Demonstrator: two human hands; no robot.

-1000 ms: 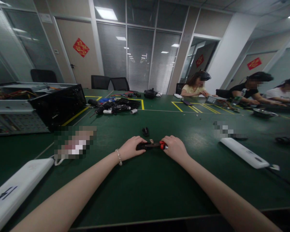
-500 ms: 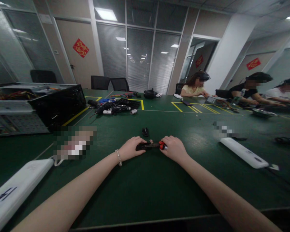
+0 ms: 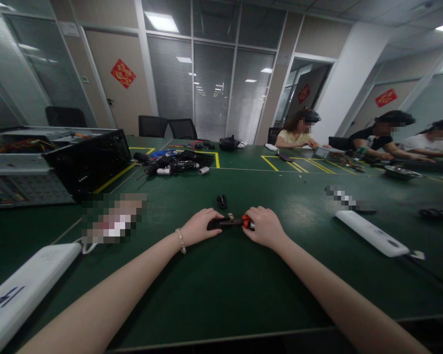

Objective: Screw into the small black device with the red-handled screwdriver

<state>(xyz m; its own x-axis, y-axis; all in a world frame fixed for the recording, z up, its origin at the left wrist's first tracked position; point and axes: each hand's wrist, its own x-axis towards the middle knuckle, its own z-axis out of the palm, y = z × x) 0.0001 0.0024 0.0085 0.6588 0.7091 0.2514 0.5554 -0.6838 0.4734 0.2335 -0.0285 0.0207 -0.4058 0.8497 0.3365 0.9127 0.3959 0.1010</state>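
Near the middle of the table, my right hand (image 3: pixel 266 227) is closed around the red handles of a pair of pliers (image 3: pixel 246 222). The dark jaws point left, toward my other hand. Closed on a small black part (image 3: pixel 214 224) is my left hand (image 3: pixel 201 226), with a bracelet at the wrist. The jaws meet or overlap this part; whether they bite on it I cannot tell. A small pale bit (image 3: pixel 231 216) shows just above the jaws. Slightly farther off, a small black object (image 3: pixel 222 201) lies on the green table (image 3: pixel 221 295).
An opened computer case (image 3: pixel 25 179) stands at the left. White power banks lie at the left (image 3: pixel 33 275) and right (image 3: pixel 371 233). Behind my hands is a heap of tools and black parts (image 3: pixel 177 162). Several people sit at the far right, by a metal dish (image 3: pixel 402 173).
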